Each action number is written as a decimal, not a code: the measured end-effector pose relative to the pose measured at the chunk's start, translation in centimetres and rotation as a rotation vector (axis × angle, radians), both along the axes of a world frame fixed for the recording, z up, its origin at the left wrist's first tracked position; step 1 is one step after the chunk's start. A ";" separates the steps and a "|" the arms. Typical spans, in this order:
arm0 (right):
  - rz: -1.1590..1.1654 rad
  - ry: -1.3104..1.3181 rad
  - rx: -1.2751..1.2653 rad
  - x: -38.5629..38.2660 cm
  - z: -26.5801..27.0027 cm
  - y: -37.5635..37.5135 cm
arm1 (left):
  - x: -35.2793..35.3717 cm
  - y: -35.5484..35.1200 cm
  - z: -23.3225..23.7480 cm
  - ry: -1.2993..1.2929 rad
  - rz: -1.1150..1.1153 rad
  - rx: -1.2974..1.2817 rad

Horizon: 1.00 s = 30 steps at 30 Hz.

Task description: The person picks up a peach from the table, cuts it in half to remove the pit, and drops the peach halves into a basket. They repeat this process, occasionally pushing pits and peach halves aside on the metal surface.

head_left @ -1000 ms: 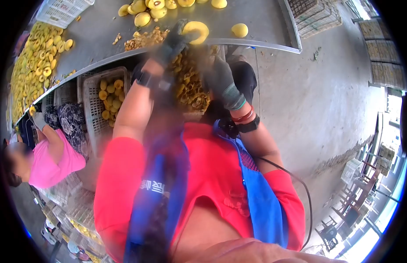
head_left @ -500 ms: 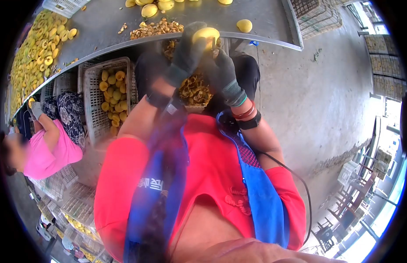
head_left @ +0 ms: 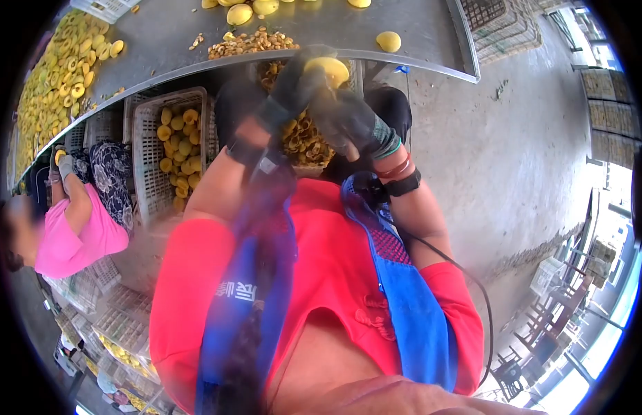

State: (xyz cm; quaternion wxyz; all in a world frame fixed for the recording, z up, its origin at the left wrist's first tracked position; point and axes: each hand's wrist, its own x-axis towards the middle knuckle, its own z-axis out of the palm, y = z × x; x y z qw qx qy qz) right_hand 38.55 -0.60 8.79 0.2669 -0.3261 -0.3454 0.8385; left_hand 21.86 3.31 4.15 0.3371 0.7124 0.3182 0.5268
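My left hand, in a dark work glove, is closed around a yellow peach near the table's front edge. The cut face of the peach, with an orange-brown middle, turns toward my right hand. That hand, gloved with a green cuff, is closed against the fruit's lower side. A brown handle end of a small tool pokes out below its fist; the working end is hidden. Beneath both hands, a crate of peels and scraps stands between my knees.
On the metal table lie peach pits, whole peaches, a single peach and a large heap of peach halves. A crate of peaches stands at left, beside a seated co-worker in pink. Concrete floor extends right.
My right hand has rotated and dropped slightly against the peach, bringing the brown handle end into view below it. The peach stays in my left hand, its cut face turned more toward me.
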 end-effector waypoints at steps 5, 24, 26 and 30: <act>0.084 -0.002 -0.078 -0.5 0.7 -0.3 | 0.2 -1.6 0.6 -0.173 0.012 -0.264; -0.125 -0.492 0.430 -1.4 -3.1 -1.4 | -17.4 0.6 0.1 0.744 1.055 0.376; -0.246 -0.478 0.491 -1.5 -4.0 -1.3 | -11.8 3.1 0.5 0.585 0.825 0.236; -0.476 -0.499 0.578 -0.9 -4.3 -1.4 | 0.5 10.2 -0.8 0.606 0.336 0.114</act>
